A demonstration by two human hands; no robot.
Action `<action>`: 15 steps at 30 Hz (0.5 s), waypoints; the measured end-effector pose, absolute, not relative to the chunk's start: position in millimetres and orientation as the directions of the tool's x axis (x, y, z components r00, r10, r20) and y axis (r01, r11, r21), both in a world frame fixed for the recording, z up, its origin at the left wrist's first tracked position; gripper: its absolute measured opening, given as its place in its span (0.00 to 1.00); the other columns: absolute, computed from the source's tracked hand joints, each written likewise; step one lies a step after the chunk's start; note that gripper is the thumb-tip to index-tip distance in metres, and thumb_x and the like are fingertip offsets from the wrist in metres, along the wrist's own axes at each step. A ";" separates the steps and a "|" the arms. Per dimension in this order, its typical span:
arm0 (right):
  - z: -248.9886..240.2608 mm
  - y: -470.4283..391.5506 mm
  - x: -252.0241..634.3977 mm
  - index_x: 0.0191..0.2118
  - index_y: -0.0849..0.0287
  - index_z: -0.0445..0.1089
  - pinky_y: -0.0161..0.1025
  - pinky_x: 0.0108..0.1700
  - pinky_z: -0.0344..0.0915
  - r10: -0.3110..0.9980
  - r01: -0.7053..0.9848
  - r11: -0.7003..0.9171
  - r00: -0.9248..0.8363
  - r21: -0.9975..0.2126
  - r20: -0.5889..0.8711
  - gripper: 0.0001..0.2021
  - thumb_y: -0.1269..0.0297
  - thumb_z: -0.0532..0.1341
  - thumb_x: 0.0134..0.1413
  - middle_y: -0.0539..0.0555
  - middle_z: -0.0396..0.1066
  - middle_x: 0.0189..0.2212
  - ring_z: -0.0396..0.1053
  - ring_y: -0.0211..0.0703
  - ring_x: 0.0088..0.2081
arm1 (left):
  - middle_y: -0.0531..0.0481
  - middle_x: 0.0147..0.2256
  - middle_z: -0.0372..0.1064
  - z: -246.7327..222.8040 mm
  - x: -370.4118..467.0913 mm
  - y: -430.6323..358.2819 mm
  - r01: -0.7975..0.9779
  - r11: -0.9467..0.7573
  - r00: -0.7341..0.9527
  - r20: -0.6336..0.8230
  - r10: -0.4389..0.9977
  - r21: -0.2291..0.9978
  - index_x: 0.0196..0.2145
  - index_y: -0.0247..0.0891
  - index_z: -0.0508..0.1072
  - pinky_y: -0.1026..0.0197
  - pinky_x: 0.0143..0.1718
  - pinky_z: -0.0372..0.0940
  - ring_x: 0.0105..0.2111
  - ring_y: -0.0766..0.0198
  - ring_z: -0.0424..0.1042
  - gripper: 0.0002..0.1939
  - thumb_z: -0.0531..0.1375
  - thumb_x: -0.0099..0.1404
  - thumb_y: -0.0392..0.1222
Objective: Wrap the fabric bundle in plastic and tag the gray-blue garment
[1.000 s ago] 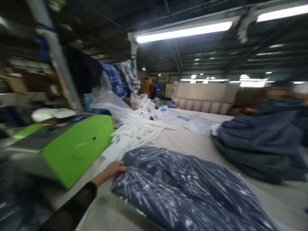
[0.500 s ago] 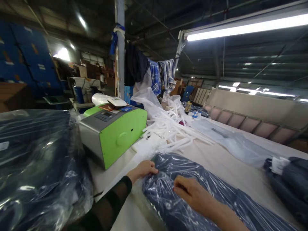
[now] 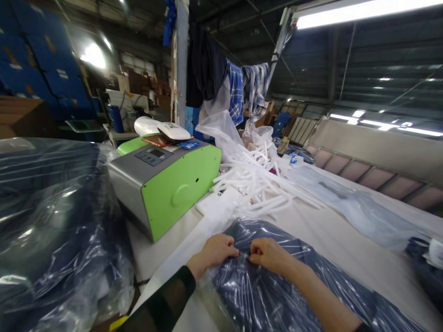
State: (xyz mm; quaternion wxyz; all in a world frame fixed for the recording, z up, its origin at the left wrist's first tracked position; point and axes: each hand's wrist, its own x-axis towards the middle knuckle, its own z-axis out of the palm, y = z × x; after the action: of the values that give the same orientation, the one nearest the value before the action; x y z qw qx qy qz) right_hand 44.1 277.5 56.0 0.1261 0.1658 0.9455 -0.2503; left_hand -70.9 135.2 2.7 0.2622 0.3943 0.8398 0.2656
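Note:
A dark blue garment in a clear plastic bag lies along the table in front of me. My left hand is closed, its fingers pinching the plastic near the bag's far left end. Just to the right, my right hand also pinches the bag, fingers curled, a small gap from the left fingertips. Wrinkles run through the shiny film around both hands. The exact fold or edge between the fingers is too small to make out.
A green and grey machine stands left of the bag. Beyond it lies a heap of white foam strips. Bagged dark garments are piled at the left. A loose plastic sheet and a dark garment lie at right.
My right hand has moved up and left, closer to my left hand, and both now pinch the bag side by side. The head view has tilted down somewhat.

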 end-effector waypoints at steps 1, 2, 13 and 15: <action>54.3 278.9 42.2 0.24 0.58 0.68 0.34 0.30 0.52 0.275 0.402 0.806 -0.904 -0.435 -0.327 0.04 0.71 0.63 0.42 0.45 0.65 0.20 0.63 0.35 0.26 | 0.58 0.23 0.58 2.8 -70.4 135.1 0.525 0.553 -0.556 -0.231 0.799 0.648 0.21 0.39 0.64 0.62 0.27 0.47 0.28 0.66 0.61 0.13 0.61 0.57 0.45; 52.2 280.2 40.4 0.23 0.58 0.67 0.33 0.29 0.52 0.304 0.426 0.794 -0.896 -0.434 -0.323 0.06 0.71 0.65 0.40 0.45 0.64 0.20 0.63 0.35 0.26 | 0.58 0.24 0.58 3.0 -70.1 134.9 0.525 0.557 -0.560 -0.231 0.796 0.644 0.21 0.39 0.65 0.62 0.27 0.47 0.29 0.66 0.61 0.12 0.61 0.57 0.46; 41.1 310.3 62.7 0.29 0.58 0.64 0.36 0.32 0.59 0.546 0.546 0.767 -0.832 -0.337 -0.104 0.06 0.71 0.64 0.44 0.47 0.69 0.25 0.68 0.40 0.30 | 0.57 0.26 0.63 2.9 -68.5 133.2 0.494 0.567 -0.581 -0.235 0.779 0.659 0.22 0.39 0.66 0.63 0.28 0.49 0.31 0.65 0.64 0.11 0.60 0.57 0.46; 37.9 296.5 76.6 0.35 0.58 0.67 0.40 0.40 0.62 0.569 0.537 0.791 -0.822 -0.294 0.030 0.03 0.70 0.56 0.54 0.52 0.72 0.34 0.70 0.44 0.38 | 0.57 0.25 0.62 1.9 -68.7 133.4 0.489 0.561 -0.582 -0.229 0.780 0.668 0.21 0.39 0.65 0.63 0.28 0.49 0.31 0.65 0.64 0.11 0.60 0.56 0.46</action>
State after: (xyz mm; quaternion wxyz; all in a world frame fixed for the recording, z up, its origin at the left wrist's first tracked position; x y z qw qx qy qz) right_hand 76.6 296.5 37.9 -0.0586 0.2928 0.9444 -0.1377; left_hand -68.7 133.4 1.9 0.2600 0.3759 0.8443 0.2798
